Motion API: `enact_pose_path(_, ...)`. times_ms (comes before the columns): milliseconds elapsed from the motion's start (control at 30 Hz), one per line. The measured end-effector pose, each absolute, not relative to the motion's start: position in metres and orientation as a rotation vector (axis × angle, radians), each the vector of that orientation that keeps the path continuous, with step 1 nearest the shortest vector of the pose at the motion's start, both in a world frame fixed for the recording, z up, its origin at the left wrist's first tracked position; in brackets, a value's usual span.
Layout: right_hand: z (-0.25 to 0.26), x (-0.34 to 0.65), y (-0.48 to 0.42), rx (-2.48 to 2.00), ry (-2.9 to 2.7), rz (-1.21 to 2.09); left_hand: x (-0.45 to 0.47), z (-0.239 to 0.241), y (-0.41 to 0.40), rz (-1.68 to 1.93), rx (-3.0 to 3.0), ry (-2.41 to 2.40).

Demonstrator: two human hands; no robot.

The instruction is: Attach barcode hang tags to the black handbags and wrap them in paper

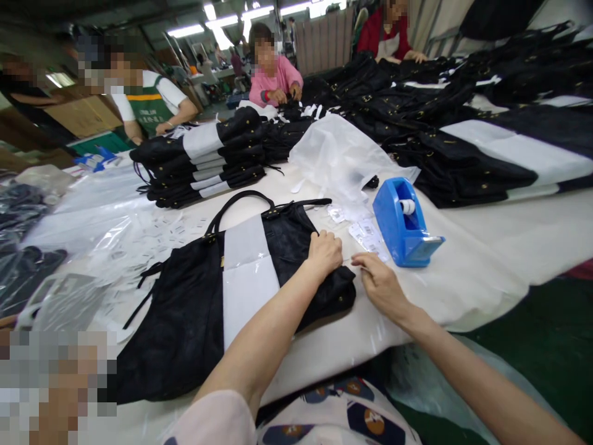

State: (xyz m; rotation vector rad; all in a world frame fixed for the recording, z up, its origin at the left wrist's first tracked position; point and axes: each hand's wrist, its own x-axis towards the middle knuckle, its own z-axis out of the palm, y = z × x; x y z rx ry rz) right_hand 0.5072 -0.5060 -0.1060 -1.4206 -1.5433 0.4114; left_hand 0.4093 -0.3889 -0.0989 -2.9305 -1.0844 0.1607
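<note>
A black handbag (194, 309) lies flat before me on the table, a white paper band (248, 272) wrapped around its middle and its handles pointing away. My left hand (325, 253) is closed at the bag's right side, its fingers curled over something too small to make out. To its right, my right hand (377, 281) has thumb and fingertips pinched together. A thin pale strand seems to run between the two hands; what it is I cannot tell. Just beyond my right hand stands a blue tape dispenser (401, 225), with printed white tags (368, 238) beside it.
Stacked banded black bags (199, 161) stand at the back left. A crumpled white plastic bag (340, 154) lies behind the dispenser. More black bags (463, 154) fill the right back. Loose white tags (143, 247) scatter at left. Several people work around the table.
</note>
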Motion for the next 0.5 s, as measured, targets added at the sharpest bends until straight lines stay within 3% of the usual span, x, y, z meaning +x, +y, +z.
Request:
enact_pose_path(133, -0.081, 0.489, -0.52, -1.309, -1.752, 0.073, 0.407, -0.1, -0.39, 0.145, -2.945, -1.094)
enact_pose_path(300, -0.127, 0.463, -0.547, -1.42, -1.96, -0.26, 0.404, -0.101, -0.384, 0.067, -2.98, -1.068)
enact_pose_path(500, -0.146, 0.462, -0.557, -1.446, -1.994, -0.338, 0.408, -0.072, -0.351, 0.576, -3.218, -0.971)
